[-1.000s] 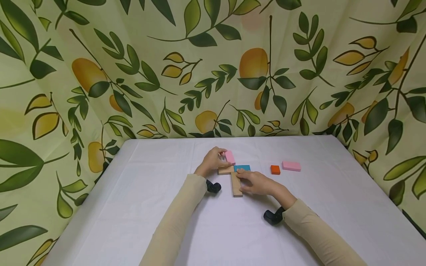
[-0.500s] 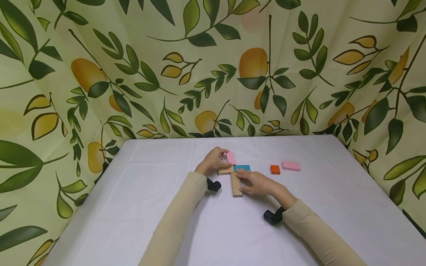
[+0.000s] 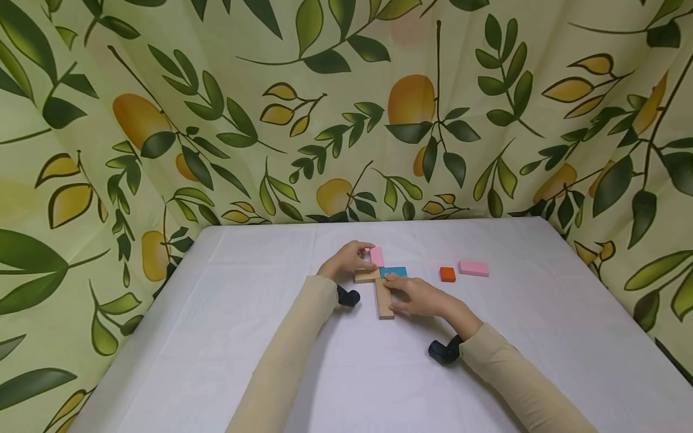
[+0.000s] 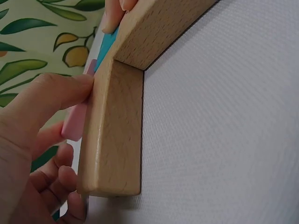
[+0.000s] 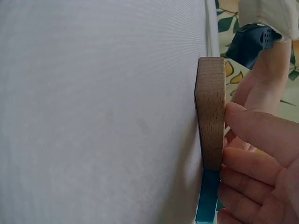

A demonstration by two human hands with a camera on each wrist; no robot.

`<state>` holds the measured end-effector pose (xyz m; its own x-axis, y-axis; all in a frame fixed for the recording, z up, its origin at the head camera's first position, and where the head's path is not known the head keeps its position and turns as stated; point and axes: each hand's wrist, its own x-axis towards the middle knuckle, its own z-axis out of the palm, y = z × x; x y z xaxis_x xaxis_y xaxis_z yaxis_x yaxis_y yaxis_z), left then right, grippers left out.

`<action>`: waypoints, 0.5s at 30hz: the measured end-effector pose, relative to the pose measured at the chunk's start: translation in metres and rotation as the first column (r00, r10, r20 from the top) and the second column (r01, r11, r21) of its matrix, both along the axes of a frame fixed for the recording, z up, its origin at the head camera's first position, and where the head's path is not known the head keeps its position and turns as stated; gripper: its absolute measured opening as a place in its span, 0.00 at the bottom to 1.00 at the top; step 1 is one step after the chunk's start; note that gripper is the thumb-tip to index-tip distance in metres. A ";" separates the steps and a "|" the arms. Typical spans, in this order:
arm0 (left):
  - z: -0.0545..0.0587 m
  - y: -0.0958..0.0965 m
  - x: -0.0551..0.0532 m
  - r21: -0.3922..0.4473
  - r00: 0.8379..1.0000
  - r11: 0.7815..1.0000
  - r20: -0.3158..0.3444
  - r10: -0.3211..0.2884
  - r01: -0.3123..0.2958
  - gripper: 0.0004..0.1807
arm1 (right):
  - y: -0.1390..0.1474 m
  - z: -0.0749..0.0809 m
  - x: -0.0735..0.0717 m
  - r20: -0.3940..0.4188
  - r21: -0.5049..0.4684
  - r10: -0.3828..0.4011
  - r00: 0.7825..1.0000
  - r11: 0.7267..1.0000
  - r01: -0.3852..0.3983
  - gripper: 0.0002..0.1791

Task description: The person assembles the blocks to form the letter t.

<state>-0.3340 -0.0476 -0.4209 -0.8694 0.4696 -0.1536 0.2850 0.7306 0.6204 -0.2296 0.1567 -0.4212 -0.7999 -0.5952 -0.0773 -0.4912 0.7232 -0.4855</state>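
Note:
My left hand pinches a pink block between thumb and fingers, at the far side of a flat block group. In the left wrist view, the thumb tip lies at the top edge of a short-looking wooden block, with the pink block behind it. A small reddish patch shows between the left fingers; its kind is unclear. My right hand holds a longer wooden block at its right side, thumb near the near end. Its fingertips reach the adjoining blue block, partly covering it.
To the right lie a small orange-red block and another pink block. A white cloth covers the table. Behind it hangs a leaf-and-fruit patterned curtain. Black wrist devices sit under both wrists.
The pink block in my left hand has straightened slightly and shifted a little right toward the blue block. My right hand and the wooden blocks stay nearly still.

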 end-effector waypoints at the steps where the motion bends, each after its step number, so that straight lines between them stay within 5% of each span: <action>1: 0.000 -0.001 0.000 -0.001 1.000 1.000 0.019 0.006 -0.005 0.34 | 0.000 0.000 0.000 0.002 0.001 0.000 1.000 1.000 0.000 0.31; 6: -0.001 -0.002 0.002 0.004 0.993 0.999 0.113 0.041 -0.042 0.34 | 0.000 0.001 0.000 0.003 0.005 0.001 1.000 1.000 -0.001 0.31; 15: -0.002 -0.001 0.002 0.047 0.995 0.998 0.096 0.035 -0.040 0.36 | 0.000 0.000 -0.001 -0.004 0.006 0.006 1.000 1.000 -0.006 0.31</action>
